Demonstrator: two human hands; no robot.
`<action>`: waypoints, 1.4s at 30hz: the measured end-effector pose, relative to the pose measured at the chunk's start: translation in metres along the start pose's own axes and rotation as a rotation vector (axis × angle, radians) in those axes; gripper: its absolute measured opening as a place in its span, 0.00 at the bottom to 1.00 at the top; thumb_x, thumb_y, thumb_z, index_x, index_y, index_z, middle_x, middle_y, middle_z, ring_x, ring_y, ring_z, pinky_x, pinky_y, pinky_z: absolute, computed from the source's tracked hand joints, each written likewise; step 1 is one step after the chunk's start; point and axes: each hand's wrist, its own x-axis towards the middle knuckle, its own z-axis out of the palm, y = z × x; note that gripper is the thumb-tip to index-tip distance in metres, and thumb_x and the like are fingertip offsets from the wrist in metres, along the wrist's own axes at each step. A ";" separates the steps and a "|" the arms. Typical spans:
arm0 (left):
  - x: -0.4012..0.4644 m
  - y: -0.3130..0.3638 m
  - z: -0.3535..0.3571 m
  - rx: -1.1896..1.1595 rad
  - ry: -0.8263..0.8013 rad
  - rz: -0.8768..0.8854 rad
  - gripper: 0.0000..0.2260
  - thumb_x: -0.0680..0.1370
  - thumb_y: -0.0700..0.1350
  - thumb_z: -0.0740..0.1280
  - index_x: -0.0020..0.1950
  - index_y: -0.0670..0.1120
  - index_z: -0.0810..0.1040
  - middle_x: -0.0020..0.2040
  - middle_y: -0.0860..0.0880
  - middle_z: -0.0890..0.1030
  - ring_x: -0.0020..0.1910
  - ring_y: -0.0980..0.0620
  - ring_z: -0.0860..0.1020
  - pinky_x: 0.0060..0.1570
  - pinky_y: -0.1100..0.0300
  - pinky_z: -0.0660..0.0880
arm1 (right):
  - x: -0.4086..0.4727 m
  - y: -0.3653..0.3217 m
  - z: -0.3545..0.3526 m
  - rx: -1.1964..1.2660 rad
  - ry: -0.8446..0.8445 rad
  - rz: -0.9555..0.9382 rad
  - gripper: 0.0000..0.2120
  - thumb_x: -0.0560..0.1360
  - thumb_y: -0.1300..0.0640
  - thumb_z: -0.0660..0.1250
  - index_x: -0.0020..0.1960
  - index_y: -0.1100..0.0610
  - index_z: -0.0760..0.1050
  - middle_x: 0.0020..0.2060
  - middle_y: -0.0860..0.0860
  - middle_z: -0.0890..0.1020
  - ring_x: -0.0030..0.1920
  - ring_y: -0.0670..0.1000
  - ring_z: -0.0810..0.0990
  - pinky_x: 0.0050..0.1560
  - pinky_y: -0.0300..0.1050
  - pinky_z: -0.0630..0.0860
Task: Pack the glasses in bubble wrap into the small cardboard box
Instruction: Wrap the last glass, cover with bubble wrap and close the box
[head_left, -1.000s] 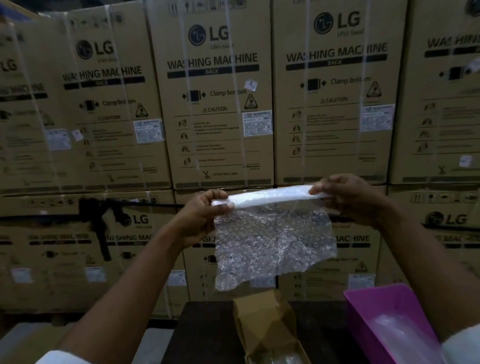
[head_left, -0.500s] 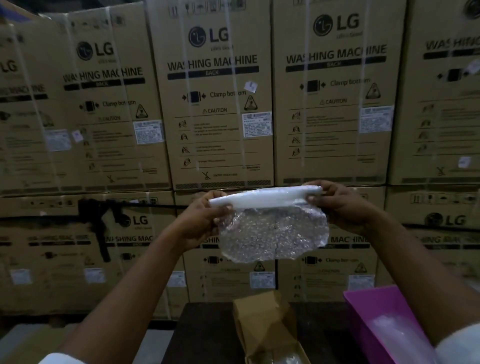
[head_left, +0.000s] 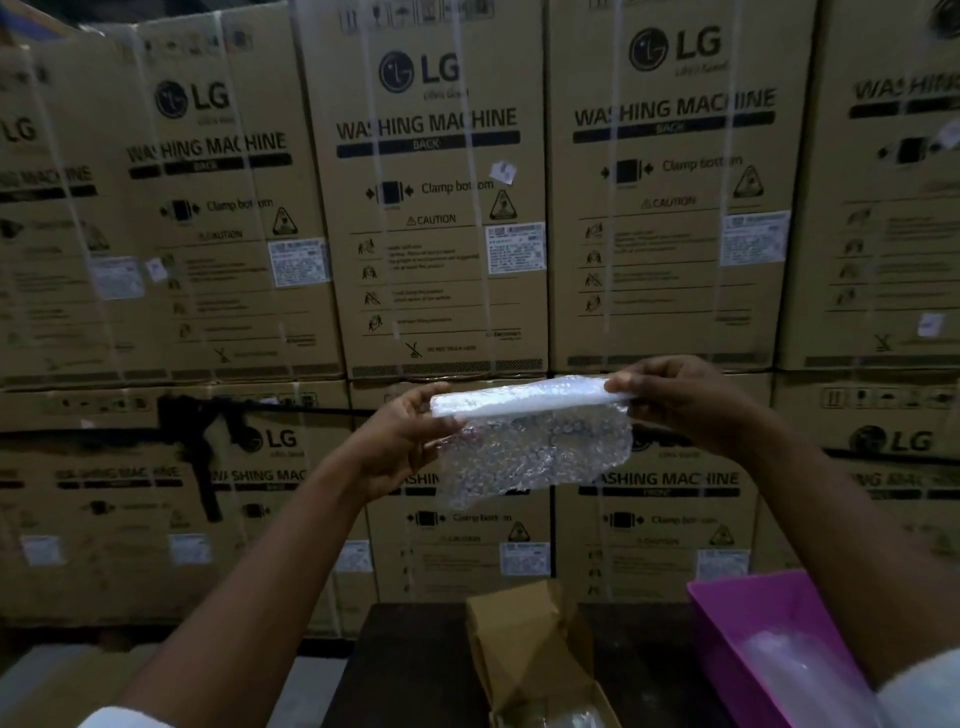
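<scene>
Long white roll (head_left: 524, 400) was held level in the air between the two hands, left hand (head_left: 402, 441) at its left end, right hand (head_left: 675, 397) at its right end. Clear bubble wrap sheet (head_left: 535, 452) hung below the roll, between the hands. Beneath them, small brown cardboard box (head_left: 524, 654) sat open on the dark table (head_left: 410, 670), near its middle. Pink plastic bin (head_left: 737, 629) stood to the right of the box, apart from it, partly under the right forearm. Behind everything, stacked large brown washing-machine cartons (head_left: 431, 208) formed a wall, two tiers in view.
</scene>
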 end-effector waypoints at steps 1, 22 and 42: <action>0.000 -0.001 0.002 -0.004 0.012 -0.013 0.22 0.72 0.35 0.71 0.65 0.41 0.73 0.54 0.44 0.81 0.45 0.51 0.82 0.42 0.62 0.80 | 0.001 0.000 0.001 -0.037 0.021 -0.003 0.14 0.75 0.65 0.65 0.61 0.62 0.75 0.55 0.57 0.79 0.52 0.55 0.81 0.42 0.39 0.80; -0.005 0.003 0.018 0.163 -0.014 0.068 0.20 0.67 0.33 0.73 0.58 0.40 0.77 0.54 0.40 0.82 0.49 0.45 0.82 0.48 0.55 0.82 | 0.001 0.011 0.009 0.209 -0.099 -0.055 0.27 0.60 0.60 0.80 0.54 0.55 0.71 0.58 0.57 0.77 0.54 0.58 0.82 0.44 0.50 0.82; -0.004 0.009 0.003 0.253 -0.019 0.128 0.09 0.75 0.30 0.65 0.48 0.44 0.76 0.48 0.43 0.80 0.44 0.47 0.78 0.43 0.54 0.77 | -0.001 0.008 -0.001 0.206 -0.087 0.024 0.10 0.75 0.70 0.60 0.53 0.61 0.75 0.51 0.57 0.78 0.49 0.54 0.79 0.43 0.42 0.82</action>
